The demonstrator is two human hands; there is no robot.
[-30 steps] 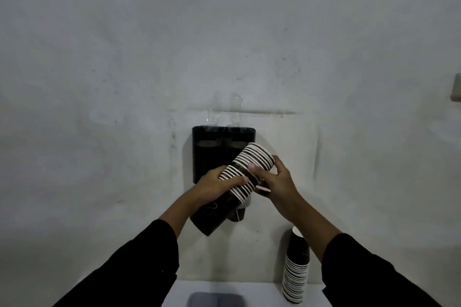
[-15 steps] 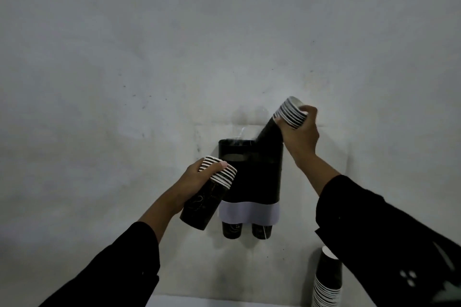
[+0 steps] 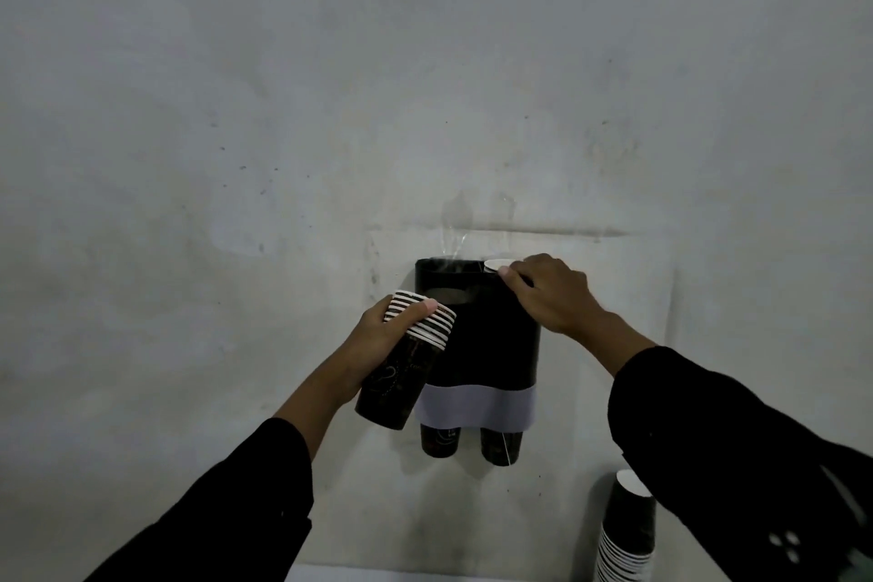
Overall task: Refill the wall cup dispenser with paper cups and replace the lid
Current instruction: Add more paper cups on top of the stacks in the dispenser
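A black two-tube cup dispenser (image 3: 491, 345) with a pale band near its bottom hangs on the wall; a cup bottom pokes out under each tube. My left hand (image 3: 382, 336) grips a short stack of black paper cups with white rims (image 3: 406, 359), tilted, just left of the dispenser. My right hand (image 3: 548, 293) rests on top of the right tube, fingers on the white rim of the cup stack (image 3: 496, 266) sunk into it. The left tube's opening (image 3: 449, 294) shows beside my left thumb. No lid is visible.
Another tall stack of black cups (image 3: 623, 534) stands on a white surface (image 3: 330, 574) at the lower right, partly behind my right sleeve. The grey wall (image 3: 283, 109) fills the view, with a strip of clear tape above the dispenser.
The single stack was split between both hands. My right hand raised its part above the right tube, then pushed it down until only the rim shows. My left hand kept its stack beside the dispenser.
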